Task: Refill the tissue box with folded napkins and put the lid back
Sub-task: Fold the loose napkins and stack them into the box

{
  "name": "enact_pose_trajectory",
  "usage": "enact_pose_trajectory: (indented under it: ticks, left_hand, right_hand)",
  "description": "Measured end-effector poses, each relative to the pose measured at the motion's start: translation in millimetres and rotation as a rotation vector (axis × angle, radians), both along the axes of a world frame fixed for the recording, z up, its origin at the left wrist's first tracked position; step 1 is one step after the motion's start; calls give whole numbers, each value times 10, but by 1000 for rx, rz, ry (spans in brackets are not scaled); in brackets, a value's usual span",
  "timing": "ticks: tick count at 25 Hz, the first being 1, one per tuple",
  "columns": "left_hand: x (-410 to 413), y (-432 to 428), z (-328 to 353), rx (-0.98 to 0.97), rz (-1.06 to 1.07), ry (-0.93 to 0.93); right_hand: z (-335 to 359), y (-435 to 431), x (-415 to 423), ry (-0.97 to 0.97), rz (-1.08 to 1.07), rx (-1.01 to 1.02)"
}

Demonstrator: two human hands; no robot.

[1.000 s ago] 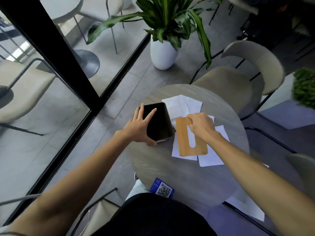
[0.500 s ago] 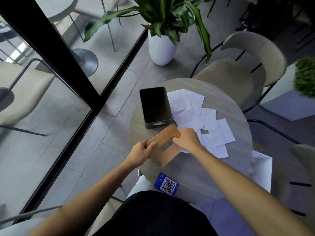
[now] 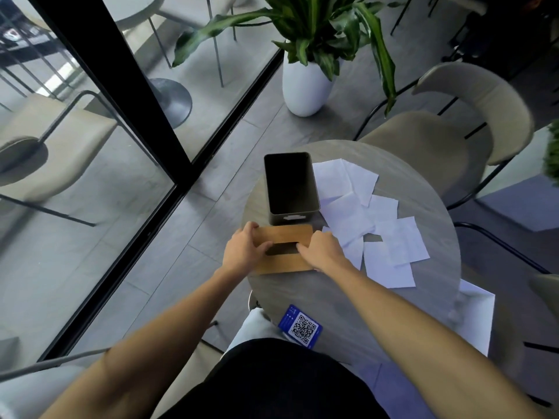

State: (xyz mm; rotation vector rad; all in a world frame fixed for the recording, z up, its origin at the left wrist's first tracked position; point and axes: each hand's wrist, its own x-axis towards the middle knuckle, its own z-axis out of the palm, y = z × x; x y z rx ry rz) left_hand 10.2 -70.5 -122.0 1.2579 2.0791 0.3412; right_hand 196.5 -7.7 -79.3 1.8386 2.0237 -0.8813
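A dark metal tissue box (image 3: 291, 189) stands open and looks empty at the left side of the round grey table (image 3: 423, 182). In front of it lies the wooden lid (image 3: 284, 235) with a long slot, flat on the table. My left hand (image 3: 243, 252) grips the lid's left end with the thumb at the slot. The lid's right end is held by my right hand (image 3: 322, 251). Several white napkins (image 3: 393, 237) lie spread flat to the right of the box.
A blue QR-code card (image 3: 301, 326) lies at the table's near edge. A beige chair (image 3: 447, 131) stands behind the table and a white plant pot (image 3: 305, 86) beyond it. A glass wall with a black frame (image 3: 127, 95) runs along the left.
My left hand left the box and joined the right on the lid. Together they carried the lid off the napkins and set it level in front of the box.
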Motion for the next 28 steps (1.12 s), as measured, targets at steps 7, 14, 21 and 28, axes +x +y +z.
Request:
enact_pose_trajectory:
  ticks: [7, 14, 21, 28]
  left_hand:
    - [-66, 84, 11, -54, -194, 243]
    - [-69, 113, 64, -13, -315, 419]
    - [361, 18, 117, 109, -644, 321]
    - [1136, 442, 258, 11, -797, 208]
  right_hand:
    - [-82, 16, -50, -41, 81, -39]
    - [-102, 191, 111, 25, 52, -34]
    - [-87, 228, 665, -108, 78, -72]
    - [-97, 75, 1108, -125, -69, -54]
